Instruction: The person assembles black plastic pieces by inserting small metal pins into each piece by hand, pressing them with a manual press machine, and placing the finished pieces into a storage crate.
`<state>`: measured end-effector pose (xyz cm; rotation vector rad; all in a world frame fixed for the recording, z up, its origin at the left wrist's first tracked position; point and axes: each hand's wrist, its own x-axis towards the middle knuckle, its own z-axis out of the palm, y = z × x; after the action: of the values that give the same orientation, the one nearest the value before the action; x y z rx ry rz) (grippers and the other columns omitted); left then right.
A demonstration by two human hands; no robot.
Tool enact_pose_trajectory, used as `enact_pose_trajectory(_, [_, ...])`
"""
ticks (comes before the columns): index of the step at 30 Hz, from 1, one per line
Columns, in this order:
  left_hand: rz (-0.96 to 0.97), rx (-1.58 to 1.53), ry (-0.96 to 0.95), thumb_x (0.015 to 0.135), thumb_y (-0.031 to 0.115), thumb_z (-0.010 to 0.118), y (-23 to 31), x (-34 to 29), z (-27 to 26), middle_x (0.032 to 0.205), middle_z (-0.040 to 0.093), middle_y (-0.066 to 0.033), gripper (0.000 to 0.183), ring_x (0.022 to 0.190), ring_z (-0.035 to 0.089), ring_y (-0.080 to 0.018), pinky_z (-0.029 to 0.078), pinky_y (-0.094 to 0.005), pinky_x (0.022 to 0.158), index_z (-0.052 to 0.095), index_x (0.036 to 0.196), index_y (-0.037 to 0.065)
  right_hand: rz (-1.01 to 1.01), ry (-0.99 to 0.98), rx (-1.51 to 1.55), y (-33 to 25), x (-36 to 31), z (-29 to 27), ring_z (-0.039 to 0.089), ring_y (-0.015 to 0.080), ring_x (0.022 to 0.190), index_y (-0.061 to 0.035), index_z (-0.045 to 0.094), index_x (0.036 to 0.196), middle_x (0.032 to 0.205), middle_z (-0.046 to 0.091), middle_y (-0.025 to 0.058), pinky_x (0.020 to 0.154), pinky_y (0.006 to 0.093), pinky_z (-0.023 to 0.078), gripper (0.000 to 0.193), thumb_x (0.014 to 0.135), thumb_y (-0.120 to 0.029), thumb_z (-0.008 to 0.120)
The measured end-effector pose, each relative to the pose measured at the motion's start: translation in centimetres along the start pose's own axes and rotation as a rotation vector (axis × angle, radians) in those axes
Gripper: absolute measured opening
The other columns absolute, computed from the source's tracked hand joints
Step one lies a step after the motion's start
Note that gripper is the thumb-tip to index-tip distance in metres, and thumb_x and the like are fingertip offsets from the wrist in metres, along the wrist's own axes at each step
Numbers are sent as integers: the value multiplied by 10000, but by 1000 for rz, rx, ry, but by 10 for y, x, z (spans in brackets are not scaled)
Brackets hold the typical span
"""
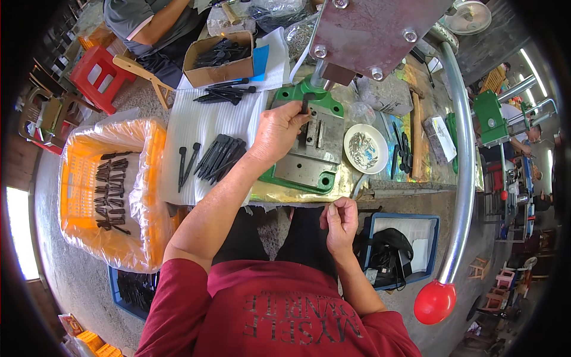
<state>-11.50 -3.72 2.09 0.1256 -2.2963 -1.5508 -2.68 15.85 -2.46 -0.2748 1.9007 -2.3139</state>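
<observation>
My left hand (276,132) reaches over the steel block (306,160) on the green base (324,181) of a hand press. Its thumb and fingers close on a slim black piece (307,105) at the block's fixture; most of the piece is hidden. My right hand (341,225) is in front of the table edge, thumb pressed against curled fingers; anything between them is too small to make out. Right of the press, a white bowl (365,149) holds small metal pins. Left of it, black long-shanked parts (220,157) lie on white foam sheet (178,134).
Above the block hangs the press head (375,35); its long lever (467,149) with a red knob (435,302) curves down at right. A plastic-lined orange crate (151,196) stands left, a cardboard box (219,74) behind. A hammer (416,134) and scissors (404,157) lie right. A co-worker (148,30) sits far left.
</observation>
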Motion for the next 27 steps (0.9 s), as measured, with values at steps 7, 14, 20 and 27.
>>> enact_pose_trajectory(7, [247, 180, 6, 703, 75, 606, -1, 3, -3, 709, 560, -148, 127, 686, 550, -305, 438, -310, 606, 558, 809, 23, -146, 45, -60, -23, 9, -13, 406, 89, 482, -61, 399, 910, 652, 467, 54, 417, 189, 322, 103, 835, -97, 460])
enact_pose_trajectory(14, [284, 171, 21, 703, 86, 603, 3, -3, -4, 681, 535, -155, 134, 678, 530, -328, 428, -355, 591, 535, 794, 17, -511, 136, -32, -100, 22, -19, 383, 93, 536, -46, 419, 901, 799, 465, 73, 425, 189, 304, 103, 852, -136, 420])
enact_pose_trajectory(20, [289, 141, 33, 718, 101, 581, 1, -2, -3, 691, 530, -166, 122, 695, 519, -346, 417, -387, 603, 529, 793, 20, -972, 157, -208, -167, 9, 0, 427, 132, 628, -43, 463, 933, 882, 443, 103, 499, 269, 359, 353, 831, -380, 425])
enact_pose_trajectory(27, [278, 118, 7, 725, 99, 570, 4, 1, -2, 697, 529, -171, 111, 701, 518, -350, 413, -395, 608, 524, 779, 13, -966, -42, -419, -190, -18, 15, 477, 182, 558, -51, 478, 883, 880, 426, 161, 463, 258, 416, 392, 786, -430, 496])
